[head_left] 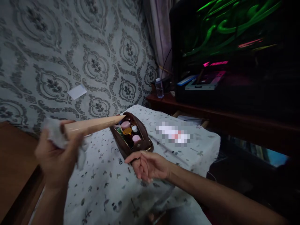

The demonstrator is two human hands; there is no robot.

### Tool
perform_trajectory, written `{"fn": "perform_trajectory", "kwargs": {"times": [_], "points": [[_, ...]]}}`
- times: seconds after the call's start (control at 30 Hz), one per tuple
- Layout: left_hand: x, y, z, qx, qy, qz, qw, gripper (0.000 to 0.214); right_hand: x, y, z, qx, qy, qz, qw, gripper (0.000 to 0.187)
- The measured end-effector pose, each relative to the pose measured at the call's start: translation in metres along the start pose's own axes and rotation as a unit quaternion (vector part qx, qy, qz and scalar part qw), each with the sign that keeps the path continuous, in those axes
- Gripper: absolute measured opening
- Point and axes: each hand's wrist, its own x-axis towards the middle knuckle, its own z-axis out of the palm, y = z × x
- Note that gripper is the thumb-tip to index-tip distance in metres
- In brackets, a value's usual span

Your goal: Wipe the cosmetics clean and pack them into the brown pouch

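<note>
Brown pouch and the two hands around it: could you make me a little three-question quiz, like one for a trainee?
1. What does the left hand hold?
A) a clear bottle
B) a beige tube
C) a curtain

2. True or false: the brown pouch is fastened shut.

3. Which hand is nearer the pouch?

Key:
1. B
2. False; it is open, with a pink lid showing inside.
3. The right hand.

Light is dim, and the left grip (57, 153) blurred.
</note>
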Motion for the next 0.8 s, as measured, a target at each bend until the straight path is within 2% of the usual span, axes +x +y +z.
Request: {"fn": "perform_trajectory", "kwargs": {"times": [0.03, 0.07, 0.1, 0.2, 0.3, 0.4, 0.57, 0.67, 0.8], "points": [[-0.002, 0.014, 0.018, 0.006, 0.068, 0.023, 0.997, 0.047, -0.004, -0.007, 0.006, -0.017, 0.006, -0.013, 1.0, 0.06], [-0.004, 0.029, 0.038, 0.008, 0.108, 0.053, 0.993, 0.044, -0.007, -0.016, 0.012, -0.037, 0.021, -0.031, 0.999, 0.058], [-0.007, 0.041, 0.057, 0.006, 0.1, 0.094, 0.991, 0.041, -0.009, -0.025, 0.018, -0.058, 0.05, -0.055, 0.996, 0.055], [-0.012, 0.064, 0.105, 0.061, -0.025, 0.151, 0.986, 0.034, -0.012, -0.054, 0.031, -0.153, 0.186, -0.141, 0.96, 0.045], [-0.011, 0.068, 0.132, 0.172, -0.069, 0.189, 0.964, 0.02, -0.015, -0.075, 0.028, -0.268, 0.294, -0.213, 0.892, 0.042], [-0.009, 0.068, 0.142, 0.264, -0.114, 0.183, 0.94, 0.015, -0.021, -0.084, 0.014, -0.354, 0.336, -0.243, 0.838, 0.045], [-0.009, 0.077, 0.144, 0.346, -0.208, 0.147, 0.903, 0.026, -0.03, -0.086, -0.007, -0.47, 0.354, -0.241, 0.771, 0.043], [-0.009, 0.081, 0.142, 0.345, -0.235, 0.132, 0.899, 0.027, -0.031, -0.086, -0.018, -0.535, 0.352, -0.258, 0.723, 0.035], [-0.008, 0.078, 0.14, 0.317, -0.263, 0.122, 0.903, 0.032, -0.025, -0.082, -0.032, -0.596, 0.342, -0.256, 0.68, 0.03]]}}
